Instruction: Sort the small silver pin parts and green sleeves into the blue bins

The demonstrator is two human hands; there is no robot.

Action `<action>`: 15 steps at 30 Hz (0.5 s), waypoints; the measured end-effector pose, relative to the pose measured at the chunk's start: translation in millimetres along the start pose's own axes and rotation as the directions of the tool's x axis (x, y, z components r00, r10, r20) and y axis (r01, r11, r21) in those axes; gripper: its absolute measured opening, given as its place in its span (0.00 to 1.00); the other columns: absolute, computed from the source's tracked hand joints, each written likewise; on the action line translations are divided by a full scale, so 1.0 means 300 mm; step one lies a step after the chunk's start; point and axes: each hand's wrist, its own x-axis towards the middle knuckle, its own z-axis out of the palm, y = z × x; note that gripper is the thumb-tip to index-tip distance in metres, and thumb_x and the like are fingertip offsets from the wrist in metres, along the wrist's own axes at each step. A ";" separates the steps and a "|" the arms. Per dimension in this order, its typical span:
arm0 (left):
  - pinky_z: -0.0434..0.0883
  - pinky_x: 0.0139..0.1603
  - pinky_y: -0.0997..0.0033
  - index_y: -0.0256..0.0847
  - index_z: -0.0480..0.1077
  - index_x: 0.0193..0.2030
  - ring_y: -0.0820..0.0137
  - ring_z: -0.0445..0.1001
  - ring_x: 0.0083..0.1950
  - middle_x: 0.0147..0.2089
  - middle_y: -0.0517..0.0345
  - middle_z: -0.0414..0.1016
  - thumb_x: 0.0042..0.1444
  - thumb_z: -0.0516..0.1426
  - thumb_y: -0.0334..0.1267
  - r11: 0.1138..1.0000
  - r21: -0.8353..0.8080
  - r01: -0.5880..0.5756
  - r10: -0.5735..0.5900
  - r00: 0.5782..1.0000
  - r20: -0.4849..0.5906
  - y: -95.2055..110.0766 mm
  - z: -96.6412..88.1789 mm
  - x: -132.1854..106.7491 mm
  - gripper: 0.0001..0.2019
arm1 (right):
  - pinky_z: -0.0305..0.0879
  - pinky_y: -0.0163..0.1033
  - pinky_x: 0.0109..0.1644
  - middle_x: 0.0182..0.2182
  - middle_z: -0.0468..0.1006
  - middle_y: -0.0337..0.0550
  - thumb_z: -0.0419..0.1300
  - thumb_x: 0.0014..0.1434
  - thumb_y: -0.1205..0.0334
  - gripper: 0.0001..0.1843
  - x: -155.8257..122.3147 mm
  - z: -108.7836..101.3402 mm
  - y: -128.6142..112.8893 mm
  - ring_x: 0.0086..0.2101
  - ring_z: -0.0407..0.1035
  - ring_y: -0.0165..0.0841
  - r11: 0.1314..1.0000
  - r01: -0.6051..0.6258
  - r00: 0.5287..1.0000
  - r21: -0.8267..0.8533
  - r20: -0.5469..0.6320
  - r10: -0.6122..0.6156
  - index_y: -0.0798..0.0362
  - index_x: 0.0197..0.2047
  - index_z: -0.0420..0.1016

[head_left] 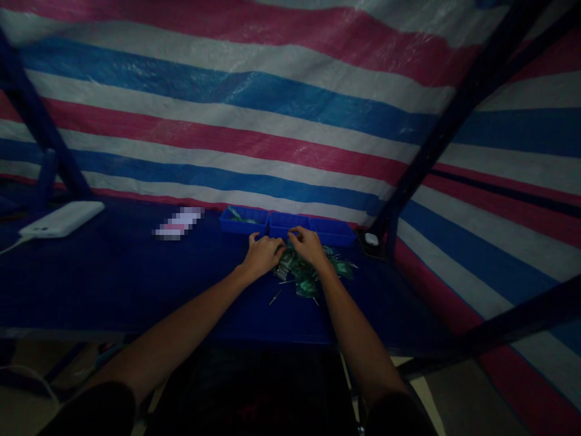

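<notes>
I see the fingers of the right hand (307,244) bent, with the thumb and first finger close together. They may be pinching something tiny, but it is too dark to tell. The left hand (263,254) has its fingers curled in toward the right one, with its thumb poking up. I can't tell if it has hold of anything.

Both hands are just right of the middle of the frame, over the near edge of a messy pile (305,280) of shiny green packets and thin metal sticks. One loose stick (275,297) lies apart, below the pile.

To do this well, I would pinch one small thing at a time, softly, because the packets look slippery. I'd keep the wrists up, so they don't push sticks around.

Behind the hands are three blue bins in a row. The left bin (244,226) has something green in it. The middle bin (278,225) is partly hidden by the right hand, and the right bin (336,232) sits beside it.

Farther out on the blue surface (113,272), a white box (63,219) with a cord lies at the left of the frame.
</notes>
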 end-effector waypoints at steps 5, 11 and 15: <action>0.64 0.39 0.68 0.41 0.71 0.37 0.69 0.70 0.35 0.33 0.56 0.71 0.57 0.49 0.39 0.979 -0.198 0.058 -0.096 0.978 -0.188 -0.044 -0.022 0.013 0.11 | 0.51 0.32 0.26 0.19 0.68 0.35 0.48 0.58 0.49 0.20 -0.008 0.022 -0.064 0.22 0.60 0.27 0.983 0.031 0.997 0.180 -0.074 -0.018 0.54 0.31 0.73; 0.67 0.43 0.68 0.40 0.72 0.35 0.69 0.67 0.40 0.37 0.55 0.64 0.55 0.53 0.37 0.936 -0.352 -0.012 -0.149 0.892 -0.427 -0.047 -0.040 0.012 0.08 | 0.53 0.32 0.23 0.15 0.65 0.34 0.46 0.56 0.42 0.24 -0.009 0.057 -0.110 0.18 0.60 0.27 0.827 -0.142 0.988 0.543 0.025 0.153 0.54 0.26 0.67; 0.66 0.49 0.66 0.39 0.71 0.35 0.69 0.67 0.44 0.44 0.53 0.62 0.56 0.52 0.37 0.912 -0.388 -0.130 -0.047 0.908 -0.416 -0.032 -0.034 0.005 0.08 | 0.57 0.32 0.24 0.18 0.68 0.35 0.57 0.47 0.48 0.16 0.010 0.080 -0.084 0.19 0.62 0.27 0.681 -0.160 0.972 0.715 -0.006 0.235 0.54 0.27 0.66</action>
